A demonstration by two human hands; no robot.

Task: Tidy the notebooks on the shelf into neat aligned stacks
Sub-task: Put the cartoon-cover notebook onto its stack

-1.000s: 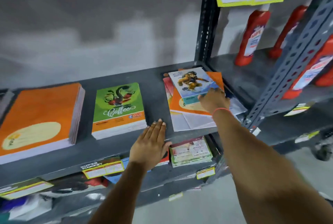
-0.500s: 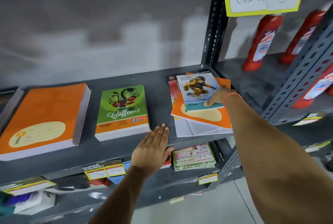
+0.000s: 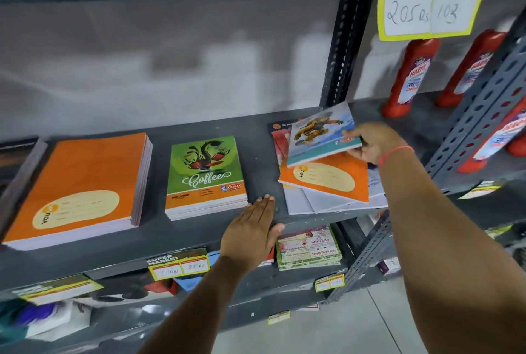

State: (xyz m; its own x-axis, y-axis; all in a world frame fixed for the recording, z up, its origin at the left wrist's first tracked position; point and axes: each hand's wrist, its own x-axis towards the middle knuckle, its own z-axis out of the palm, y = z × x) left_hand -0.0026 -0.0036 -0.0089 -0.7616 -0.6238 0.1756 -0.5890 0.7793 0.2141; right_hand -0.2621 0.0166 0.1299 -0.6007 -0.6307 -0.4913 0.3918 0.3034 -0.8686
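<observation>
On the grey shelf point(image 3: 159, 245) lie three groups of notebooks. A thick orange stack point(image 3: 82, 185) sits at the left. A neat green "Coffee" stack point(image 3: 206, 177) lies in the middle. At the right is a skewed pile point(image 3: 327, 182) with an orange notebook on top of fanned white ones. My right hand point(image 3: 373, 142) grips the right edge of a small blue cartoon notebook point(image 3: 321, 133), lifted and tilted above that pile. Fingers together, my left hand point(image 3: 253, 228) rests flat on the shelf's front edge, between the Coffee stack and the pile.
A perforated upright point(image 3: 344, 48) stands behind the pile and a diagonal brace point(image 3: 466, 137) crosses at the right. Red cleaner bottles point(image 3: 410, 77) stand on the neighbouring shelf. A yellow price card point(image 3: 432, 3) hangs above. More booklets point(image 3: 308, 248) lie on the lower shelf.
My right hand has taken hold of the blue cartoon notebook and raised its right side off the skewed pile. My left hand stays flat on the shelf edge.
</observation>
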